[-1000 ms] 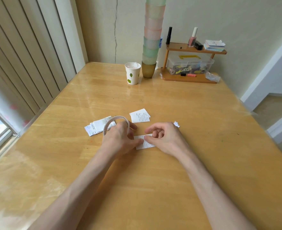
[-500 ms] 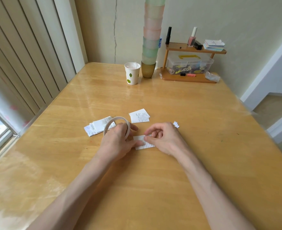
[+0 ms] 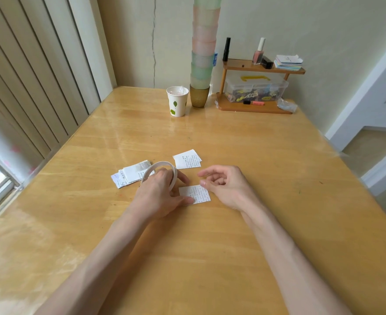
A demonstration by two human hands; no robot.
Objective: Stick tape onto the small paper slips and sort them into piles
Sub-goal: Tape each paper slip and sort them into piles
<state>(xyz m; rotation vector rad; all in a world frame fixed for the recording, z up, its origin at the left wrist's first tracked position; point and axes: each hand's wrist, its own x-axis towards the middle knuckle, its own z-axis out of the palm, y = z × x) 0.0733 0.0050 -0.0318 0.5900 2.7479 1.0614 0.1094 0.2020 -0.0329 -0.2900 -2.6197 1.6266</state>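
Print on paper slip [image 3: 195, 193] too small; nothing legible.

The table [image 3: 255, 223] is honey-yellow wood with a streaked grain; the slip [image 3: 196, 193] is white with rows of fine grey print, as are the two piles [image 3: 187, 158] [image 3: 131, 172]; the roll of tape [image 3: 162, 164] is off-white. The paper cup [image 3: 177, 104] is white with green leaves; the tower of cups [image 3: 203, 53] runs in pale green and pink bands above a dimpled amber glass [image 3: 199, 96]. The shelf [image 3: 255, 108] is orange-brown; the clear box [image 3: 235, 87] has a yellow handle; the bottle [image 3: 257, 56] is pink, white-capped.
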